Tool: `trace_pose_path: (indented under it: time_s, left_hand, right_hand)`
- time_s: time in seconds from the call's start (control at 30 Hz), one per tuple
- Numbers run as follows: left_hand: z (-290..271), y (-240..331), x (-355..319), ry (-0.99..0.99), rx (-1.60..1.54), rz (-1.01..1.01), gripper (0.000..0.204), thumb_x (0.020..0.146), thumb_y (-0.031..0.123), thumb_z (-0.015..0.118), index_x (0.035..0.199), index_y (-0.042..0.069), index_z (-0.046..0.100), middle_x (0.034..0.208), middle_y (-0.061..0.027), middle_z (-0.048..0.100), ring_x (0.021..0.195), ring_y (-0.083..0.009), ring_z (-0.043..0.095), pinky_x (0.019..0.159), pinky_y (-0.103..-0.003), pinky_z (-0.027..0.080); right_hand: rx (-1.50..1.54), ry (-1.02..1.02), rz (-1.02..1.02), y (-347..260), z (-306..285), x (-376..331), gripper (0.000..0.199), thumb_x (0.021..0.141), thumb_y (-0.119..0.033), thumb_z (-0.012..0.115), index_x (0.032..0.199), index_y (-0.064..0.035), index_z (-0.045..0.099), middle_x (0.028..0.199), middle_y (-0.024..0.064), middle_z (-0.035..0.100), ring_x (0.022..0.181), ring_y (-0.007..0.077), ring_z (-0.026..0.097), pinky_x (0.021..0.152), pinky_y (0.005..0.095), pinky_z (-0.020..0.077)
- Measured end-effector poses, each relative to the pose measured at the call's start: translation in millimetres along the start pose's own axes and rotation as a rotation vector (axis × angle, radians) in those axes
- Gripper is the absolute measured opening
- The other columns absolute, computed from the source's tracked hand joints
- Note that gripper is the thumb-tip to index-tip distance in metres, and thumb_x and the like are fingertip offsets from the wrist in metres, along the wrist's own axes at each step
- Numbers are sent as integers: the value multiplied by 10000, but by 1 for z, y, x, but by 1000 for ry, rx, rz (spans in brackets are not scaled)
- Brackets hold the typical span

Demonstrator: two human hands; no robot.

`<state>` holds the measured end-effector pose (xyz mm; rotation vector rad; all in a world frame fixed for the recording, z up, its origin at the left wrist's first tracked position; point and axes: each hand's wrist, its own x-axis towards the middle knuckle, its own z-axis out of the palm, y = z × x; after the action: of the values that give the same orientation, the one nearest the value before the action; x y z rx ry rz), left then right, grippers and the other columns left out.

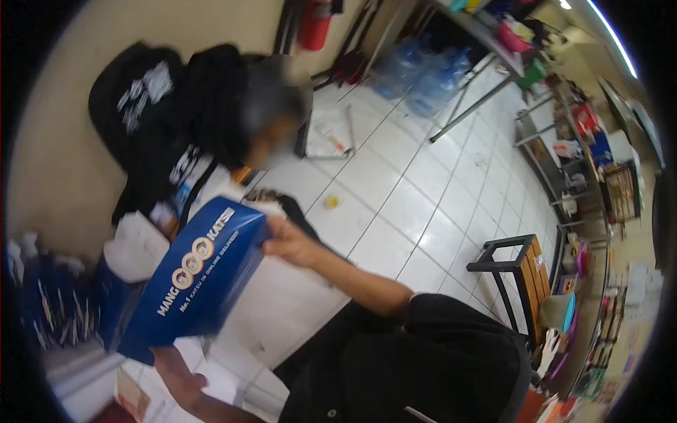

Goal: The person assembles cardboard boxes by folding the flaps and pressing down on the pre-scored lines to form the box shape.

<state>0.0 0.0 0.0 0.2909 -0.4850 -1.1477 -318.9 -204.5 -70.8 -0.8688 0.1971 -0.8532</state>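
A blue cardboard box with white printing and round pictures is held up in front of me, tilted. My right hand grips its upper right end, with the thumb over the edge. At the lower left end, my left hand holds it from below; those fingers are partly hidden behind the box. A white surface lies under and beyond it. Just left of the box is a white folded carton piece.
A co-worker in black bends close at the upper left. Several dark blue cartons stand at the left. A wooden-topped stool is at the right. Water bottles sit under a metal table. A yellow item lies on the tiled floor.
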Motion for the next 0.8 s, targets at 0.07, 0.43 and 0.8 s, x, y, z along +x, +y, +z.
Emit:
trace_pose_path:
  time_s: [0.07, 0.43, 0.8]
  left_hand:
    - [4, -19, -11, -33, 731, -217, 741, 883, 231, 769, 1462, -38, 394, 1413, -162, 516, 1328, -284, 443, 1177, -410, 263]
    - [63, -98, -35, 166, 923, -582, 445, 936, 30, 700, 1351, -26, 549, 1308, -123, 622, 1194, -202, 586, 1043, -350, 455]
    - [57, -102, -41, 359, 363, -651, 438, 964, 38, 669, 1365, -44, 510, 1297, -140, 614, 1202, -244, 596, 1086, -423, 434]
  right_hand:
    - [153, 78, 2, 47, 4, 0, 637, 987, -417, 695, 1465, -35, 521, 1380, 57, 624, 1290, 163, 552, 1120, 352, 412]
    - [-970, -367, -308, -58, 80, 1, 508, 963, -350, 701, 1397, -97, 623, 1455, 157, 540, 1469, 355, 375, 1145, 537, 295]
    - [-1431, -506, -335, -54, 106, -4, 375, 796, -262, 807, 1102, -67, 712, 1091, 96, 690, 1095, 267, 604, 1054, 472, 334]
